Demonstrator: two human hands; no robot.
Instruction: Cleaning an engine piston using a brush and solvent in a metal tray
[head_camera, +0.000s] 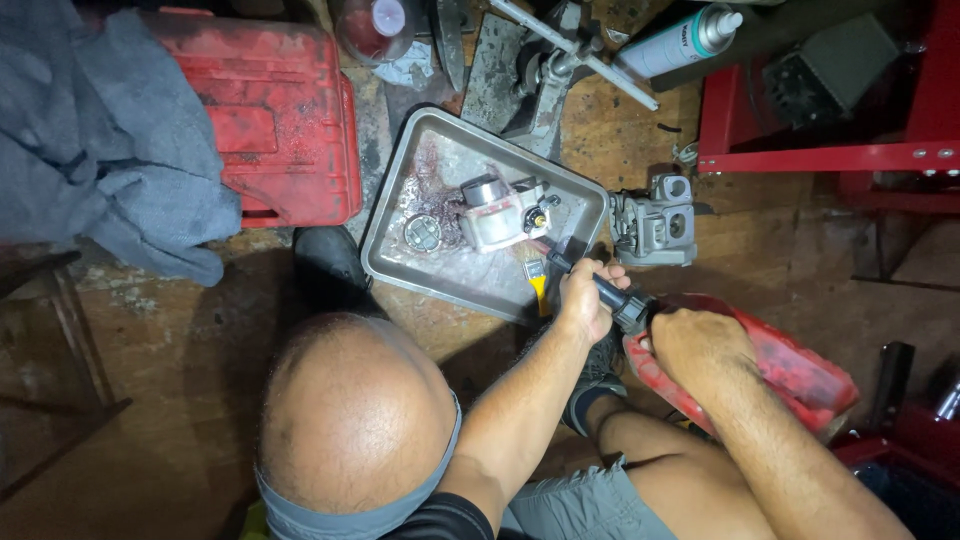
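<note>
red can (800, 375): mouth hidden by right hand (700, 345) | yellow brush (538, 285): partly hidden

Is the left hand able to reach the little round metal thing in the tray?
Probably yes. The left hand is at the tray edge, and the round metal piece lies uncovered, though the hand grips a black spout.

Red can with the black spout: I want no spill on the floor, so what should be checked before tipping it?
1. Spout tip over the metal tray: ok, at its near rim.
2. Left hand wraps the spout: ok.
3. Right hand grips the red can: ok.
4. Grey part lies inside the tray: ok.
5. Liquid flowing: cannot tell.
</note>
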